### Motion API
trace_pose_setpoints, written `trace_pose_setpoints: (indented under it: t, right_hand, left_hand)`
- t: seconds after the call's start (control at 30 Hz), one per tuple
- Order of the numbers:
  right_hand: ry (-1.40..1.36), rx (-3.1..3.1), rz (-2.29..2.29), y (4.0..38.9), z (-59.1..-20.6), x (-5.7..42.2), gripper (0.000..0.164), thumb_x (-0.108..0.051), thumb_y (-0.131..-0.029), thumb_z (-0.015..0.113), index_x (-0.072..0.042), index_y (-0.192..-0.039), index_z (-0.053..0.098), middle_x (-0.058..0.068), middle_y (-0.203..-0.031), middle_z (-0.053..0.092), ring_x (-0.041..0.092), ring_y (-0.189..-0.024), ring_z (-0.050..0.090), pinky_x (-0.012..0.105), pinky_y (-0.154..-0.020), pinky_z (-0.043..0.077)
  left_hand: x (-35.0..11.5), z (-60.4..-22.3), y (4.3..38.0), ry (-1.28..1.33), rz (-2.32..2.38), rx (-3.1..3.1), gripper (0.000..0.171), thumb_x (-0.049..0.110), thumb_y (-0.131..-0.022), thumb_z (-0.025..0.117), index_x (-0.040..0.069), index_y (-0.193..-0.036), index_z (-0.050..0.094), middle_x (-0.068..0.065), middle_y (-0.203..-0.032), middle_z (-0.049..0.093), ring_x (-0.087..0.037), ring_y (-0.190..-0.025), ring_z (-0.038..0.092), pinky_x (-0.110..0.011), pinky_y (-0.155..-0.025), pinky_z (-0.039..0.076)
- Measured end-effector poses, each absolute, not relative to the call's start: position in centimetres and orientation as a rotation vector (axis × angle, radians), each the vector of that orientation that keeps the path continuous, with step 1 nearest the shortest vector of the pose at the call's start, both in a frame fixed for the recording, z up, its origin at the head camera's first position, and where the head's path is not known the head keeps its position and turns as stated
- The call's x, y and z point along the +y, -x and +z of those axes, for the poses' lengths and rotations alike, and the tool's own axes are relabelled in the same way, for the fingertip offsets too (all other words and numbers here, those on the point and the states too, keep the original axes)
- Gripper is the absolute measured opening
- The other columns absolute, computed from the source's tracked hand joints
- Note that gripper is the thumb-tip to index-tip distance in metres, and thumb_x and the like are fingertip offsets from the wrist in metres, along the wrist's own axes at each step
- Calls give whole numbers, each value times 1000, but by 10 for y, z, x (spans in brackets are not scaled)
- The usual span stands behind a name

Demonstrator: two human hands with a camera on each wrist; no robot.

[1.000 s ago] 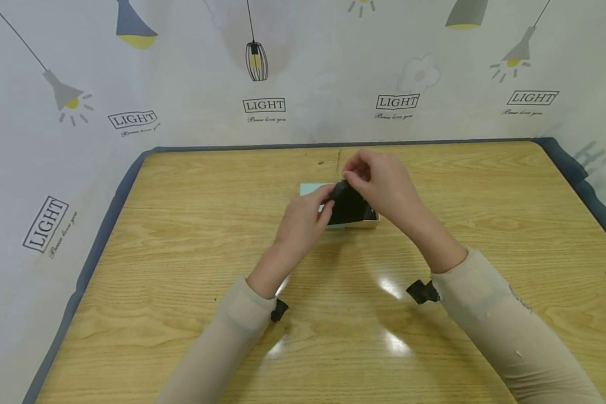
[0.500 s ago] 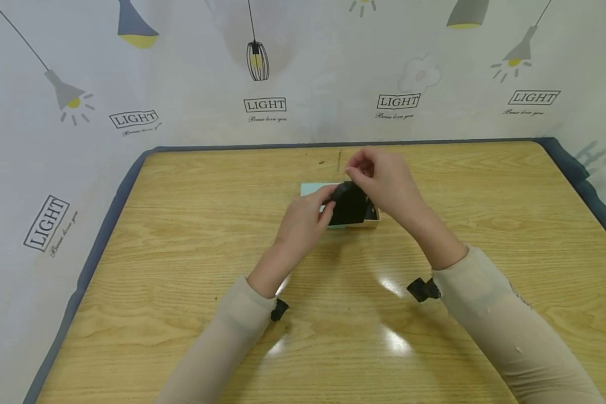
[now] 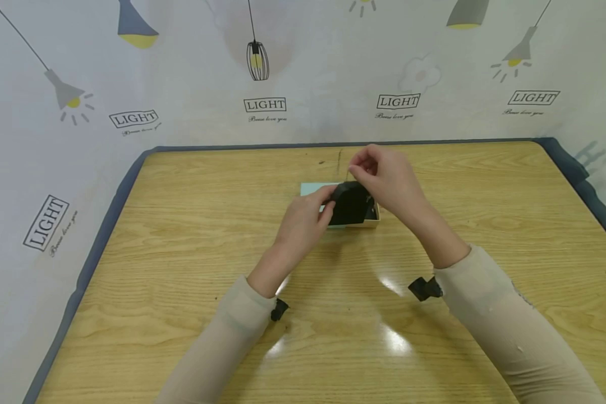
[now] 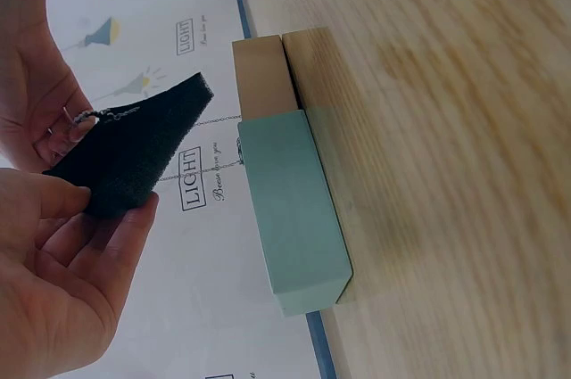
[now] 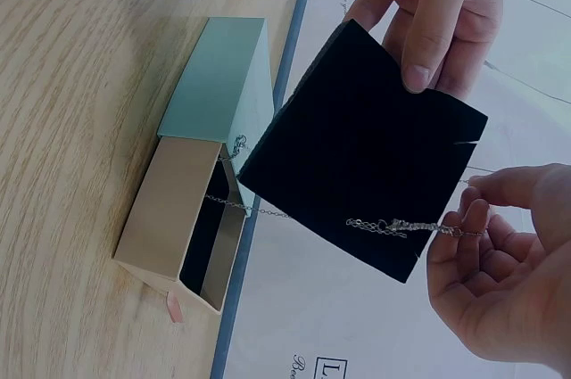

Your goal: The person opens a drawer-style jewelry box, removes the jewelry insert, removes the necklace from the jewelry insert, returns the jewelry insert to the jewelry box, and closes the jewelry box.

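Observation:
A square black foam pad [image 5: 366,147] is pinched at one edge between the thumb and fingers of my left hand [image 3: 303,221], tilted above a small drawer box. At the pad's opposite edge, my right hand [image 5: 508,263] pinches the end of a thin silver chain [image 5: 419,227] with thumb and fingertips. Strands of the chain cross the pad's face near slits in its edge, and others hang down towards the box. The box has a mint-green sleeve [image 4: 294,210] and a beige drawer [image 5: 169,210] pulled partly out, dark inside, with chain at its opening.
A pink ribbon tab [image 5: 174,308] sticks out from the drawer's end. The wooden table [image 3: 333,336] ends at a dark blue edging [image 3: 232,147] behind the box, against a wall printed with lamps. Dark camera mounts [image 3: 425,289] show at both cuffs.
My right hand has moved slightly up and to the right, drawing the chain's end away from the pad. The left hand stays in place, with the pad turned slightly.

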State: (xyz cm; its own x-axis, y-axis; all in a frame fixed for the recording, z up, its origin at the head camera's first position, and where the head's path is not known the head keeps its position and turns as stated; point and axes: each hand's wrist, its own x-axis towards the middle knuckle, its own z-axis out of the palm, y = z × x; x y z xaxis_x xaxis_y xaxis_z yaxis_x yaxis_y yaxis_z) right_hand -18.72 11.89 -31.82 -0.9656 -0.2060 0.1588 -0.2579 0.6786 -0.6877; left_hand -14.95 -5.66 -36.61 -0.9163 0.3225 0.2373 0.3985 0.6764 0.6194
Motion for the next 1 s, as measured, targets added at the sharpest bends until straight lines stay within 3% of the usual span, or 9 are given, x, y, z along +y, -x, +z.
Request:
trace_pose_setpoints:
  t: [0.6, 1.0]
  right_hand:
    - [-375, -2789, 1207, 187, -317, 124, 16, -19, -100, 60, -4, -105, 66, 14, -98, 69, 23, -84, 64, 27, -73, 50]
    - [-368, -2766, 1232, 186, -318, 127, 17, -20, -101, 59, -4, -104, 65, 13, -96, 69, 21, -81, 63, 22, -69, 49]
  left_hand:
    - [-60, -369, 151, 532, -1215, -2745, 30, 11, -103, 53, 6, -132, 61, -12, -124, 71, -22, -114, 68, -34, -89, 61]
    - [-64, -373, 157, 406, -1574, -2666, 30, 8, -101, 56, 4, -130, 63, -14, -127, 69, -23, -118, 67, -36, -94, 59]
